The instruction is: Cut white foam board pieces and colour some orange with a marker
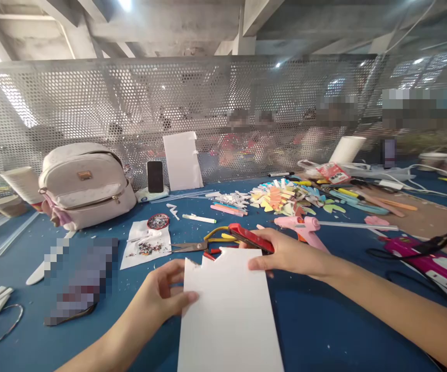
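Observation:
A white board with a jagged, notched top edge is tilted up in front of me. My left hand pinches its left edge, thumb on the front face. At the upper right corner my right hand grips the board with the thumb in front. A red hand tool with black parts also sits in my right hand; the fingers and board hide much of it, so its kind is unclear. Just beyond the board lie scissors with yellow handles. To the right of them is a pink glue gun with a clear glue stick.
A white backpack, an upright phone and a white panel stand along the perforated metal screen. Paper cutouts are heaped at centre back. A magenta power strip with cords lies right, a blurred-out flat object left.

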Tool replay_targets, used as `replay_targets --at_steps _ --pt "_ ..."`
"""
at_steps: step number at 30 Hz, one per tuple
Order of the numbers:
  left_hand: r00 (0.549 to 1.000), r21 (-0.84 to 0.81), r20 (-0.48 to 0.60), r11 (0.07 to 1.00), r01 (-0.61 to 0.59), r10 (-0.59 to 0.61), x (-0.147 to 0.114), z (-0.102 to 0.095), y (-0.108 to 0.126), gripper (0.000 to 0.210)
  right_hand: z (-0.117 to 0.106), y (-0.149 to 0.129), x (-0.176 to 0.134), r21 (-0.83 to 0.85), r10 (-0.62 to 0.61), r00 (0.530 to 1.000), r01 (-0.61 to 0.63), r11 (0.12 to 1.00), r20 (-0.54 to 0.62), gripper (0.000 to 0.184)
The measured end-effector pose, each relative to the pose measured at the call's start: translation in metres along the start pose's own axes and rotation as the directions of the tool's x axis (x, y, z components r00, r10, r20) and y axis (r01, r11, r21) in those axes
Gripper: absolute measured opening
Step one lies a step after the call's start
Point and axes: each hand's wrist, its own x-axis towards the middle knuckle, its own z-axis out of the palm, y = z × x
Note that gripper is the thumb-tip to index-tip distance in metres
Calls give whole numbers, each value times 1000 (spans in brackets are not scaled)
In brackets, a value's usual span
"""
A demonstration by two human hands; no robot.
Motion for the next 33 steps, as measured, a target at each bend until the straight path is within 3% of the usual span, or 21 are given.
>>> replay_targets --at_steps 4,7,9,12,14,17,21,24,25,27,29,33 --pt "998 135 53 991 27 -35 3 -4 -7 72 -7 -3 -8 -123 -122 985 107 987 -120 34" --pt "995 300 95 954 -17 -12 4 0 -2 54 -13 -7 -16 -64 -338 884 336 940 -324 22" --pt "989 434 144 896 -93 33 7 4 5 40 -13 -11 -20 24 -448 813 491 871 -371 24" --pt "965 626 211 737 -256 156 18 8 14 32 -6 -15 -24 -82 -526 797 527 846 -298 35" --pt "937 710 248 613 -348 245 25 8 16 31 2 -16 -27 -184 -487 836 453 873 -252 40" --pt "885 782 301 439 -442 355 30 4 11 27 17 -15 -30 -200 -362 907 322 925 -215 43" --pt "793 824 382 214 -525 475 17 2 -2 26 38 -9 -23 -279 -332 929 280 919 -162 32" --pt "663 790 492 32 -612 564 7 5 -12 26 52 3 -10 -320 -422 898 365 874 -127 16" --pt "599 774 549 -85 -627 583 5 6 -14 25 55 8 -5 -333 -473 875 417 846 -106 14" --pt "514 738 643 -279 -614 567 5 4 -20 24 59 19 2 -358 -545 837 492 793 -57 12" --pt "495 711 694 -390 -584 524 7 -1 -26 26 60 28 5 -384 -573 819 521 762 -27 12" --pt "519 691 723 -450 -566 457 10 -12 -37 30 61 39 5 -426 -594 804 534 730 -11 15"
